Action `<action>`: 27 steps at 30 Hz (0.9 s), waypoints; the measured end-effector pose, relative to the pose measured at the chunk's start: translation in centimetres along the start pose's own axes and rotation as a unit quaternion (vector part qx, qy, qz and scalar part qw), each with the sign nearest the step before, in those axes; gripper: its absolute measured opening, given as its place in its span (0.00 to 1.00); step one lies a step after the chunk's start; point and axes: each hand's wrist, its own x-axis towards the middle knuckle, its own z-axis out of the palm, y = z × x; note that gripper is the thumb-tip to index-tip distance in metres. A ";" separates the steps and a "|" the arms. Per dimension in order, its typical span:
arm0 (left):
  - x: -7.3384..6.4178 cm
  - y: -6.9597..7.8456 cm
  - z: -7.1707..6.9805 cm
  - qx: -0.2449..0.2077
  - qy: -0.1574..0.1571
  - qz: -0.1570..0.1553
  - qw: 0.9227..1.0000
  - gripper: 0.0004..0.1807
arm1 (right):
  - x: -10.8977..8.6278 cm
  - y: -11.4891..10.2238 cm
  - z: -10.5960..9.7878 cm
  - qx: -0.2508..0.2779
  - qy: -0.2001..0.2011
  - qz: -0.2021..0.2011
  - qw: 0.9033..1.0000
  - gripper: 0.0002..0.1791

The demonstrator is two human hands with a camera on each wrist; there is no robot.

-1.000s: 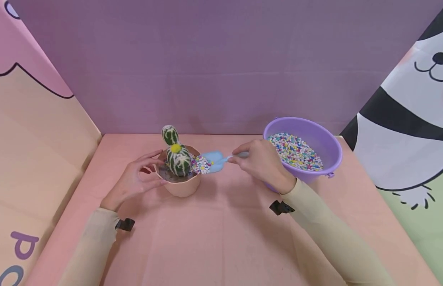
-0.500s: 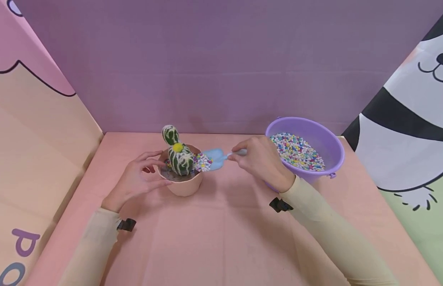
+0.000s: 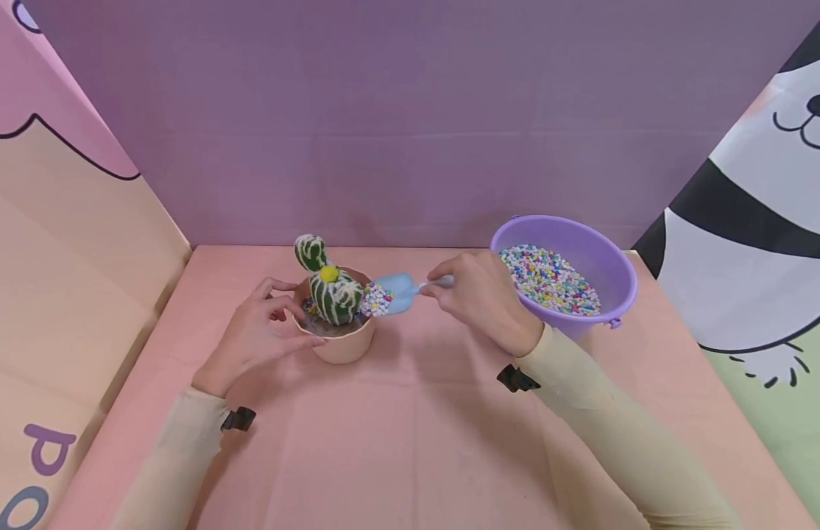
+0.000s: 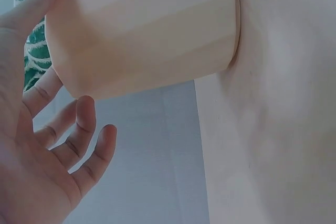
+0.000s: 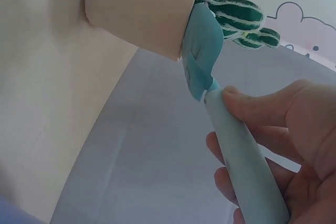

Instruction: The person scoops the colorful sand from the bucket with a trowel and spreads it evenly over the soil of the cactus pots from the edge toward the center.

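Note:
A green cactus (image 3: 333, 300) with white lines and a yellow bloom stands in a peach flowerpot (image 3: 344, 350), its upper lobe leaning left. My left hand (image 3: 254, 335) holds the pot's left rim, thumb at the front and forefinger at the back; in the left wrist view its other fingers are off the pot. My right hand (image 3: 481, 300) grips the pale handle (image 5: 239, 156) of a small blue trowel (image 3: 402, 292). The trowel's tip rests over the pot's right rim, close to the cactus. Multicoloured pebbles (image 3: 377, 300) lie on its front end. Grey soil shows inside the pot.
A purple bucket (image 3: 609, 258), part filled with multicoloured pebbles (image 3: 549, 280), stands behind my right forearm. A purple wall (image 3: 410, 132) closes off the back of the pink table (image 3: 383, 442). Printed panels flank both sides.
The cactus's upper lobe has tipped slightly left. My left hand has shifted a little right along the pot, its fingers more bent. The trowel and its pebbles have stayed almost in place.

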 end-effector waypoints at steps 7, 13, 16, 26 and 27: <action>0.1 -0.2 -0.5 -0.003 -0.007 0.021 1.000 0.26 | 0.0 0.0 0.0 0.015 0.002 -0.006 1.000 0.11; 0.5 -0.9 -0.7 -0.026 -0.034 0.026 0.999 0.26 | 0.1 0.0 0.0 0.014 0.000 -0.007 1.000 0.11; 0.5 -1.1 -0.5 -0.045 -0.038 0.021 0.998 0.24 | 0.1 0.0 0.0 0.011 -0.002 -0.005 1.000 0.11; 0.3 -1.5 0.1 -0.055 -0.021 0.007 0.998 0.23 | 0.2 0.0 0.2 0.001 -0.008 0.010 1.000 0.10; 0.3 -1.5 0.2 -0.056 -0.020 0.005 0.998 0.23 | 0.2 0.0 0.2 0.001 -0.007 0.010 1.000 0.10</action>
